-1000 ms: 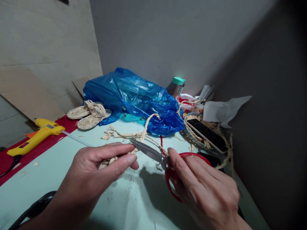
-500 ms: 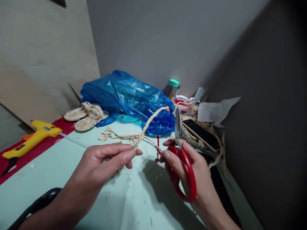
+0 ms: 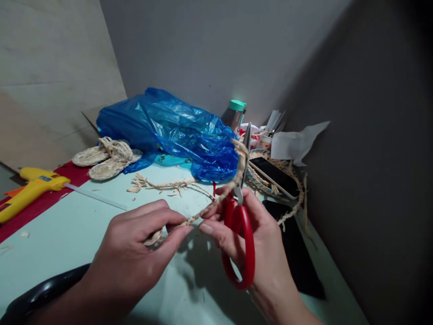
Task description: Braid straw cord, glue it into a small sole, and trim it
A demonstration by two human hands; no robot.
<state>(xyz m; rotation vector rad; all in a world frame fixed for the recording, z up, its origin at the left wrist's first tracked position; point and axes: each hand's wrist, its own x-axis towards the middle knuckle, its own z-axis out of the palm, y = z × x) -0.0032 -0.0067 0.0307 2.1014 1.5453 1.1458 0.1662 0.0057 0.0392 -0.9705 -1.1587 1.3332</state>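
My left hand (image 3: 135, 248) pinches the near end of a braided straw cord (image 3: 216, 202) between thumb and fingers, just above the pale green table (image 3: 67, 230). My right hand (image 3: 252, 241) grips red-handled scissors (image 3: 241, 225), blades closed and pointing up and away. Its fingertips also touch the cord beside my left thumb. The cord rises along the scissor blades and runs off to the right, toward the clutter.
A blue plastic bag (image 3: 169, 131) lies at the back. Two small woven straw sandals (image 3: 104, 158) sit left of it. A yellow glue gun (image 3: 29, 189) rests on a red mat at left. A phone (image 3: 277, 176), a green-capped bottle (image 3: 234, 115) and white paper (image 3: 294, 142) crowd the right.
The scissors swung from lying flat across the cord to pointing upright. My right hand moved left until its fingers met the cord by my left hand.
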